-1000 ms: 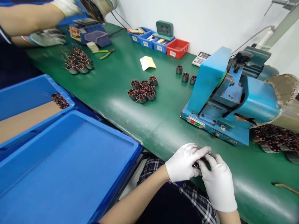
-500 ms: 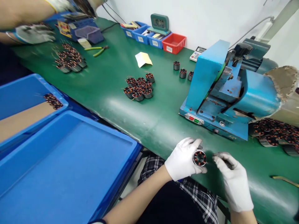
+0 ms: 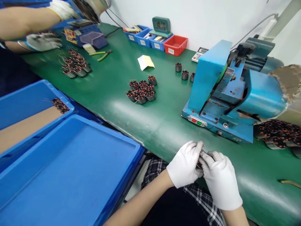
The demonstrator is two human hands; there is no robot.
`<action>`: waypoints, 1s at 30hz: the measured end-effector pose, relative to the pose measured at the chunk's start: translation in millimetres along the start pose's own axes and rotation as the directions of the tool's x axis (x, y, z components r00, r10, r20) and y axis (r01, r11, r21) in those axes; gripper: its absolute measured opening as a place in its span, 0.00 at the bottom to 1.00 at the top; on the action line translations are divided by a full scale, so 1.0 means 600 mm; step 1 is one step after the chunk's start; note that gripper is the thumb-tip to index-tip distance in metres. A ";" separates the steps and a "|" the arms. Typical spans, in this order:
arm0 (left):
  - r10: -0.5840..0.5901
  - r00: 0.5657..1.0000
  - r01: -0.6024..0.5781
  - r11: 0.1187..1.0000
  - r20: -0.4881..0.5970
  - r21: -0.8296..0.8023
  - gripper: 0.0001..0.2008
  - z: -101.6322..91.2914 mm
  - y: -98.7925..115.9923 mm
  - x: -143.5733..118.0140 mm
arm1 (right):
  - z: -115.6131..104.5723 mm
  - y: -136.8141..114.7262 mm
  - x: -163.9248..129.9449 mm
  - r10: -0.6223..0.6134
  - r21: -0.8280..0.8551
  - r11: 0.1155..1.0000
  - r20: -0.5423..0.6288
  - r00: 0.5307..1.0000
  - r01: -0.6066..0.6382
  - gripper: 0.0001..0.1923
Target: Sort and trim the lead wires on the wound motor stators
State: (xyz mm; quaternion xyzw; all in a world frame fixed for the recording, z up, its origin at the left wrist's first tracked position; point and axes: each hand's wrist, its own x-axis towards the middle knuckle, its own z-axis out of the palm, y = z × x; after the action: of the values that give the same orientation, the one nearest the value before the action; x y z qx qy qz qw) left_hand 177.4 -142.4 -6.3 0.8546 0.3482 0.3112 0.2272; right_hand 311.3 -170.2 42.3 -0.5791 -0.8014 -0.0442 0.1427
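Both my hands wear white gloves and meet at the near edge of the green table [image 3: 117,103]. My left hand [image 3: 184,164] and my right hand [image 3: 219,180] close together around a small round motor stator [image 3: 201,156] with copper windings, which is mostly hidden between the fingers. A cluster of several similar stators [image 3: 141,89] sits in the middle of the table. Another pile of stators [image 3: 278,135] lies at the right, beside the blue machine [image 3: 235,94].
Empty blue trays [image 3: 66,169] stand at my left, one with a few stators [image 3: 60,105]. A co-worker's gloved hands [image 3: 43,42] work at the far left near more stators [image 3: 75,64]. Small bins [image 3: 175,45], a clock, a calculator and pliers line the back.
Half a second ago my right hand was apart from the stator held in my left; now it has come back and both hands enclose it.
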 end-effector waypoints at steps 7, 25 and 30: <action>0.016 0.996 -0.021 0.998 -0.089 -0.063 0.40 0.006 0.000 0.003 | 0.018 0.008 -0.018 0.298 0.420 0.864 0.013 0.954 -0.276 0.08; -0.153 0.981 0.143 0.986 -0.123 -0.088 0.23 0.009 0.004 0.013 | 0.021 0.062 -0.058 0.294 0.177 0.909 0.366 0.883 -0.376 0.12; -0.112 0.982 0.094 0.988 -0.152 -0.119 0.30 0.005 0.001 0.012 | -0.013 0.081 -0.057 0.270 0.316 0.881 0.274 0.923 -0.352 0.08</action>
State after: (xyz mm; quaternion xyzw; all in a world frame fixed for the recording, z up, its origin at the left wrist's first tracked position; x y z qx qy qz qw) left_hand 183.8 -138.2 -5.7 0.7940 0.3912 0.3846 0.2619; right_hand 368.1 -187.9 35.8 -0.6661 -0.7026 0.1914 0.1611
